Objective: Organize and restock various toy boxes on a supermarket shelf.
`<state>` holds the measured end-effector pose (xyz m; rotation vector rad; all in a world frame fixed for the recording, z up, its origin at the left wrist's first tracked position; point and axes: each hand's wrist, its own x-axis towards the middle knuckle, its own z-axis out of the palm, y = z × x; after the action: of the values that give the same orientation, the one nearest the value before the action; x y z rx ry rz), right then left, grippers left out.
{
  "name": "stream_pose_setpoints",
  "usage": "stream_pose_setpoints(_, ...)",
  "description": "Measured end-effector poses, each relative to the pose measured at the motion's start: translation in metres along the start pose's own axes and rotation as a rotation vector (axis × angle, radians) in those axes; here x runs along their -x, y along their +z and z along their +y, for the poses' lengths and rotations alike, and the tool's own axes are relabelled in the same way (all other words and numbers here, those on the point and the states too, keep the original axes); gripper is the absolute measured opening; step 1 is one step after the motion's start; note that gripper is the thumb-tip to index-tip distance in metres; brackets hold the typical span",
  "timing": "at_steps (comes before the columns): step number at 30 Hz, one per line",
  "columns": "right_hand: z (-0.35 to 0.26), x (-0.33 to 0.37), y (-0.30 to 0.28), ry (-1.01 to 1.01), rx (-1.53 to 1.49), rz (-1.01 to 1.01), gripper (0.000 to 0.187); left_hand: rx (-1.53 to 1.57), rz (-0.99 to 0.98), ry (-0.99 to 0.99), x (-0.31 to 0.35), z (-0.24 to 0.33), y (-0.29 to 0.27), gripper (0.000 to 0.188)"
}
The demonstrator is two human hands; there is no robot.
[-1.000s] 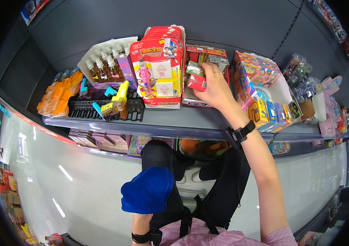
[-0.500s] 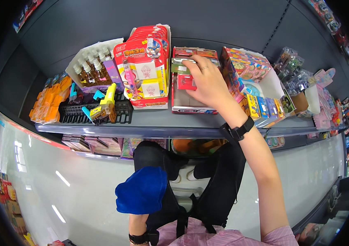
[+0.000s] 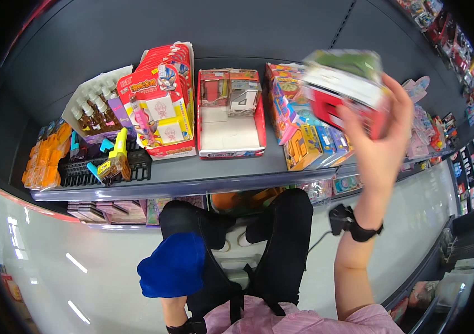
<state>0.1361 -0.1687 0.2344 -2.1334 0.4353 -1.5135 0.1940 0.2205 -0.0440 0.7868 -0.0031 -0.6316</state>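
Observation:
My right hand point(image 3: 384, 119) is raised over the right side of the shelf, with fingers and thumb closed round some small toy packages point(image 3: 348, 89). They are red and white with a green, clear-looking top, blurred by motion. A red-edged display box point(image 3: 231, 133) stands on the shelf to the left of it; a few packages remain at its back and its white bottom shows in front. Near my left thigh, a blue cloth point(image 3: 173, 267) covers my left hand entirely, so its fingers are hidden.
Left of the display box stand red-and-yellow carded toys point(image 3: 159, 106), small spray bottles point(image 3: 95, 108), a yellow toy gun point(image 3: 115, 156) and orange packages point(image 3: 47, 161). To the right are colourful boxes point(image 3: 312, 145). The shelf's front edge point(image 3: 192, 186) runs above my knees.
My right hand has lifted packages out of the display box and carried them right. The shelf has shifted left in view. My left hand stays under the blue cloth.

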Motion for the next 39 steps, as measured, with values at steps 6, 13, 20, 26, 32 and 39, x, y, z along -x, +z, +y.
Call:
stream_pose_setpoints(6, 0.048, 0.016, -0.120, 0.253, 0.125, 0.236, 0.063, -0.029, -0.022, -0.019, -0.006, -0.006, -0.011, 0.057)
stream_pose_setpoints(13, 0.135, 0.048, -0.163, 0.560, 0.225, 0.093, 0.067, 0.085, -0.070, -0.068, -0.005, -0.006, -0.001, 0.059)
stream_pose_setpoints(20, 0.183, 0.054, -0.145, 0.679, 0.060, 0.023, 0.065, 0.128, -0.082, -0.077, -0.002, -0.005, 0.007, 0.061)
stream_pose_setpoints(26, 0.184, 0.048, -0.128, 0.668, 0.120, -0.043, 0.063, 0.028, -0.038, -0.049, -0.001, -0.005, -0.003, 0.061)
stream_pose_setpoints(32, 0.203, 0.055, -0.099, 0.619, 0.126, -0.062, 0.063, 0.079, -0.033, -0.047, -0.002, -0.008, -0.008, 0.059)
stream_pose_setpoints(39, 0.221, 0.070, -0.073, 0.211, 0.724, 0.022, 0.061, -0.141, -0.031, -0.038, 0.001, -0.012, -0.004, 0.058)
